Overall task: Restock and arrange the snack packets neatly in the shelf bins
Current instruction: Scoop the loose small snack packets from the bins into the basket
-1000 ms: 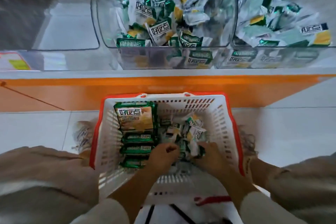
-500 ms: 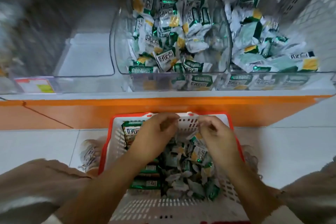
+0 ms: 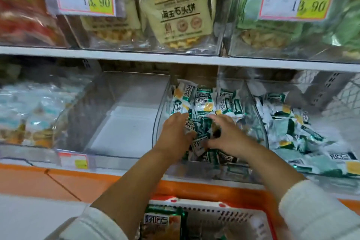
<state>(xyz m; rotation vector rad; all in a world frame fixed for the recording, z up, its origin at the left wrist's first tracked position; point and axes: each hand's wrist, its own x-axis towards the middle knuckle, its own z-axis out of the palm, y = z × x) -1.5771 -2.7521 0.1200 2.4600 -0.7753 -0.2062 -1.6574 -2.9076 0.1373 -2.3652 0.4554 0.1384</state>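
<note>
Both hands have come up from the basket (image 3: 224, 214), bottom centre, into the middle bin (image 3: 161, 103). The left hand (image 3: 175, 132) and right hand (image 3: 228, 136), fingers curled, cup a clump of packets (image 3: 200, 134) over the pile at centre frame. That load looks ready to drop.

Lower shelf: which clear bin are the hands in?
Second visible bin from the right: left hand and right hand both reach into its green-and-white packets. No hand is in the others.
</note>
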